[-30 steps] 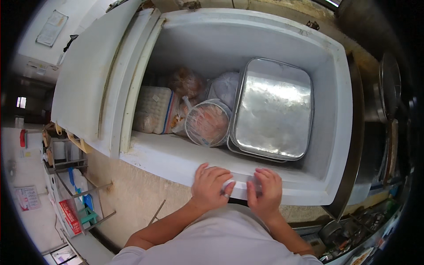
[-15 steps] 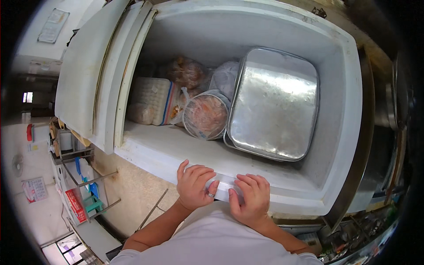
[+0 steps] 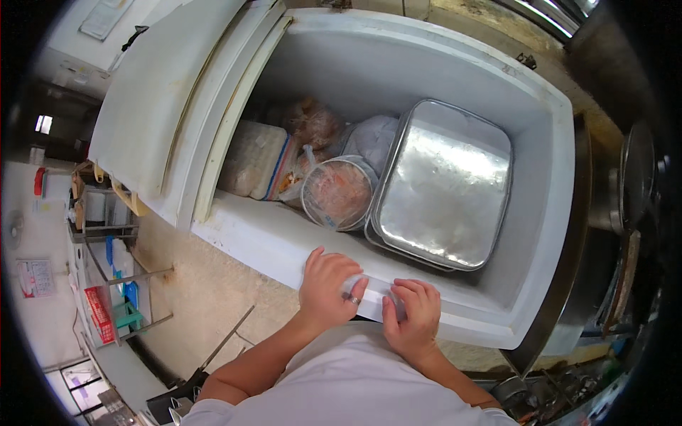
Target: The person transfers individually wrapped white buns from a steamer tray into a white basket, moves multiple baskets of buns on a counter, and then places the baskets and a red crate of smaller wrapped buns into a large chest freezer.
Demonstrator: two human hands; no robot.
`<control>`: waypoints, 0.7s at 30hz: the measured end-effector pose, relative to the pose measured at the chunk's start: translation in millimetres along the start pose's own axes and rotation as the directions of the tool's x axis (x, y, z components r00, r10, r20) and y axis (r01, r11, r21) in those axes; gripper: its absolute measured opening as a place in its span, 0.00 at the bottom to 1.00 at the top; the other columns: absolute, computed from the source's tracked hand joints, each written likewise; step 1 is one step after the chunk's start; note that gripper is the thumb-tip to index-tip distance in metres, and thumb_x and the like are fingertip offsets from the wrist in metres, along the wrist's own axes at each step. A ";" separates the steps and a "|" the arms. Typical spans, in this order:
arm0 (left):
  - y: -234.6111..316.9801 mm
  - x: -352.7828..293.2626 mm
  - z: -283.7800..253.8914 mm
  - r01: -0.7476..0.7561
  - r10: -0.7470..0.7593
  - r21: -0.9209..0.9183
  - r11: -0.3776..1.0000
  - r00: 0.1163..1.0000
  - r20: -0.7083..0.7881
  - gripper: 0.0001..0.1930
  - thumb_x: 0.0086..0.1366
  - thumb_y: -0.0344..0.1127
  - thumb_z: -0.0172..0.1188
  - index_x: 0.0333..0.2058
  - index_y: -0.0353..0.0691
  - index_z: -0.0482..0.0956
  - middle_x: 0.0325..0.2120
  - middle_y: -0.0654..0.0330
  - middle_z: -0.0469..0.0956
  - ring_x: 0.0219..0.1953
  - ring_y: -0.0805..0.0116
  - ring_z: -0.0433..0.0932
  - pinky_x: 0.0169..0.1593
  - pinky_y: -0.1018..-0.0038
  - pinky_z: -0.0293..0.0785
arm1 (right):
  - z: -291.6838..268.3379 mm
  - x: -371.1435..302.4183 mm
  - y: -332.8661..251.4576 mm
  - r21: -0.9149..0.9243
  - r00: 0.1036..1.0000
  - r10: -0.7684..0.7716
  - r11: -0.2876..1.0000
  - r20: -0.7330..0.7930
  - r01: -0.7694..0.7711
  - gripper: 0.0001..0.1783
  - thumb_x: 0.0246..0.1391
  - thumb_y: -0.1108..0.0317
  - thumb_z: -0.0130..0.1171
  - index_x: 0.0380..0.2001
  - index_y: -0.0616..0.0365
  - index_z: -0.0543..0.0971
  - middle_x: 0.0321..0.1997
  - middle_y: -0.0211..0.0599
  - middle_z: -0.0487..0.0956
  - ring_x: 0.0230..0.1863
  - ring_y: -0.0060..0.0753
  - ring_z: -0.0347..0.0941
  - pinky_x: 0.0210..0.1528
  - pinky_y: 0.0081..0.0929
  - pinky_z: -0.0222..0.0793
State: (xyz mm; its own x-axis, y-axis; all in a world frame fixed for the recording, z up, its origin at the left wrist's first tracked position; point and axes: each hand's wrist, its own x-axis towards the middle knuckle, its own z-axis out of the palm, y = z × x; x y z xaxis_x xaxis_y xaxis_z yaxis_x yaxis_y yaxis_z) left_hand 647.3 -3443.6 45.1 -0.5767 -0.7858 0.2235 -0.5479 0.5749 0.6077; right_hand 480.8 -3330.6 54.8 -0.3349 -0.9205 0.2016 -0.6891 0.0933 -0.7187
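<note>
At lower centre, the left hand (image 3: 327, 287) and right hand (image 3: 414, 316) rest, thumbs apart from fingers, on the rim of an open white chest freezer (image 3: 469, 318) spanning mid-frame; right of centre inside sits a rectangular silver metal container (image 3: 444, 188); beside it, a round plastic-covered tub of pinkish food (image 3: 337, 192).

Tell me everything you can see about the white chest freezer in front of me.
The white chest freezer is a deep, round-cornered box with greyish inner walls and a thick, slightly stained rim. It stands open, its pale lid at the left. Inside sit a shiny metal container and plastic-wrapped goods toward the left. The left hand and right hand are on its front rim.
</note>
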 end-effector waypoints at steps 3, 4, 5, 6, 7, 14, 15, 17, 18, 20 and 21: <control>-7.3 40.0 0.1 0.199 -0.178 -0.149 0.969 0.973 0.143 0.17 0.57 0.36 0.71 0.43 0.39 0.79 0.44 0.53 0.81 0.51 0.49 0.77 0.61 0.54 0.69 | 1.1 1.1 -1.5 -0.025 1.000 0.008 1.000 -0.026 -0.009 0.14 0.47 0.72 0.68 0.40 0.57 0.80 0.45 0.40 0.82 0.48 0.48 0.77 0.54 0.44 0.69; -11.1 62.2 3.8 0.195 -0.167 -0.114 0.974 0.961 0.219 0.20 0.59 0.38 0.70 0.46 0.35 0.78 0.46 0.47 0.80 0.54 0.45 0.75 0.59 0.56 0.69 | 1.4 0.6 -2.4 -0.032 0.999 0.016 0.999 -0.031 -0.017 0.14 0.47 0.73 0.67 0.40 0.58 0.80 0.45 0.40 0.82 0.47 0.48 0.77 0.53 0.44 0.69; -23.1 79.5 20.5 0.226 -0.196 -0.077 0.971 0.938 0.284 0.22 0.60 0.41 0.70 0.48 0.32 0.78 0.48 0.45 0.80 0.53 0.44 0.76 0.59 0.55 0.70 | 2.8 0.5 -2.9 -0.046 0.998 0.023 0.999 -0.051 -0.025 0.14 0.47 0.73 0.67 0.39 0.58 0.80 0.45 0.41 0.83 0.47 0.48 0.77 0.52 0.43 0.69; -37.7 96.2 41.6 0.251 -0.226 -0.030 0.968 0.912 0.342 0.25 0.61 0.44 0.69 0.50 0.30 0.78 0.49 0.42 0.79 0.52 0.42 0.77 0.58 0.54 0.71 | 3.8 0.3 -2.7 -0.054 0.997 0.025 0.998 -0.075 -0.029 0.14 0.48 0.73 0.68 0.39 0.58 0.80 0.45 0.41 0.83 0.46 0.48 0.77 0.51 0.42 0.70; -45.5 125.6 56.2 0.369 -0.335 0.054 0.928 0.761 0.556 0.29 0.63 0.47 0.67 0.53 0.28 0.76 0.50 0.39 0.79 0.50 0.42 0.79 0.55 0.53 0.73 | 3.9 0.4 -2.6 -0.067 0.994 0.034 0.997 -0.102 -0.041 0.13 0.48 0.74 0.68 0.39 0.59 0.80 0.45 0.42 0.83 0.46 0.48 0.77 0.50 0.41 0.70; -113.2 145.2 174.9 0.805 -0.476 0.073 0.588 0.271 0.837 0.33 0.71 0.57 0.57 0.46 0.23 0.80 0.44 0.41 0.82 0.32 0.51 0.84 0.39 0.47 0.79 | 10.3 -5.4 -6.9 -0.117 0.963 0.116 0.982 -0.245 -0.148 0.12 0.49 0.75 0.67 0.38 0.60 0.80 0.43 0.44 0.83 0.45 0.51 0.77 0.49 0.41 0.72; -120.2 142.9 176.7 0.816 -0.493 0.059 0.575 0.289 0.821 0.32 0.72 0.57 0.57 0.44 0.23 0.80 0.42 0.42 0.82 0.31 0.51 0.84 0.36 0.48 0.80 | 11.9 -6.6 -7.6 -0.126 0.958 0.114 0.980 -0.264 -0.152 0.12 0.49 0.75 0.67 0.38 0.60 0.80 0.43 0.44 0.83 0.45 0.51 0.77 0.49 0.41 0.72; -119.8 150.2 167.6 0.792 -0.473 0.037 0.609 0.326 0.819 0.32 0.72 0.57 0.55 0.43 0.23 0.79 0.39 0.45 0.82 0.30 0.53 0.83 0.32 0.51 0.82 | 15.3 -7.5 -6.0 -0.141 0.945 0.110 0.977 -0.308 -0.159 0.11 0.49 0.75 0.67 0.38 0.60 0.80 0.43 0.44 0.83 0.45 0.51 0.77 0.50 0.42 0.73; -116.7 157.4 157.8 0.760 -0.438 0.028 0.650 0.344 0.831 0.32 0.73 0.57 0.55 0.44 0.23 0.79 0.37 0.46 0.81 0.31 0.54 0.82 0.30 0.52 0.82 | 16.9 -7.9 -4.2 -0.146 0.939 0.104 0.976 -0.327 -0.159 0.11 0.49 0.75 0.66 0.38 0.61 0.80 0.44 0.44 0.82 0.46 0.51 0.77 0.50 0.43 0.73; -81.3 172.5 120.8 0.739 -0.399 -0.052 0.672 0.420 0.815 0.32 0.74 0.56 0.54 0.44 0.23 0.78 0.31 0.51 0.78 0.29 0.55 0.81 0.26 0.56 0.84 | 16.4 -11.2 -4.6 -0.152 0.923 0.116 0.972 -0.367 -0.182 0.11 0.48 0.75 0.66 0.37 0.61 0.80 0.44 0.45 0.82 0.46 0.51 0.77 0.50 0.43 0.73; -65.1 181.4 101.9 0.740 -0.367 -0.144 0.657 0.481 0.796 0.32 0.74 0.56 0.54 0.45 0.22 0.77 0.30 0.51 0.78 0.29 0.55 0.81 0.28 0.54 0.85 | 15.0 -10.1 -6.3 -0.157 0.915 0.118 0.969 -0.386 -0.191 0.11 0.48 0.76 0.67 0.37 0.61 0.80 0.44 0.45 0.83 0.46 0.51 0.77 0.49 0.42 0.74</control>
State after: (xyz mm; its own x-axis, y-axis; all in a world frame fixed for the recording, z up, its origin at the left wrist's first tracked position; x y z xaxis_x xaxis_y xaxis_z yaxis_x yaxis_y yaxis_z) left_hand 516.6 -3600.3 -31.7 -0.5588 -0.4075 -0.7223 -0.6993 -0.2368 0.6745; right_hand 498.1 -3327.6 47.3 -0.6359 -0.6849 0.3559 -0.7042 0.3261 -0.6307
